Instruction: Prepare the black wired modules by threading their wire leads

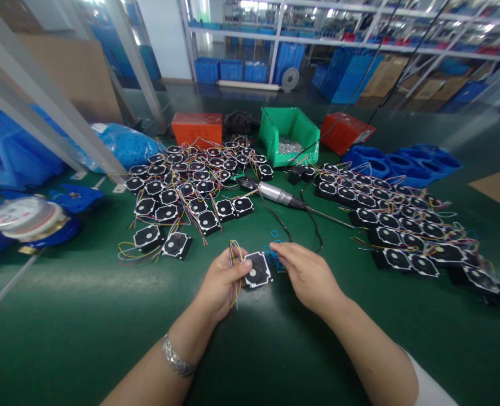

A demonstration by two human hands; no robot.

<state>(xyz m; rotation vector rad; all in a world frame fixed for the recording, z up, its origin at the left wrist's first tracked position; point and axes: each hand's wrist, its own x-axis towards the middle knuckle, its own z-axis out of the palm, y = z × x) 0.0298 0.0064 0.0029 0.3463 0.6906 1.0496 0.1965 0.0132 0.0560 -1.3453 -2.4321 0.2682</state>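
"Green plastic, that bin (pixel 269 135). What's in it?"

"Small silvery metal bits (pixel 290 148), heaped below the rim. It stands at the far side of the table (pixel 106 321), between two orange boxes (pixel 197 129)."

"And inside those?"

"Can't see in. Left of them lies a clear bag (pixel 125 146) with blue things in it, too blurred to name. Over on the right sit blue holders (pixel 402 163) with round hollows facing up."

"Any more containers?"

"Blue crates (pixel 207 70) in a row on the floor behind. One has something pale showing at the top, too small to tell."

"What about the hands?"

"The left hand (pixel 220 285) grips a square black part (pixel 258 272) at its left edge, thumb on top, with the thin coloured wires (pixel 234 254) bunched by the fingers. The part is just above the near middle of the table."

"And the right hand (pixel 311 276)?"

"Its fingers reach in at the blue rings (pixel 270 255), just right of the part. Whether it pinches one, I can't tell."

"More of the same parts?"

"Yes, a loose crowd (pixel 169 197) on the left and closer rows (pixel 389 220) on the right. A silver driver (pixel 277 194) lies between them."
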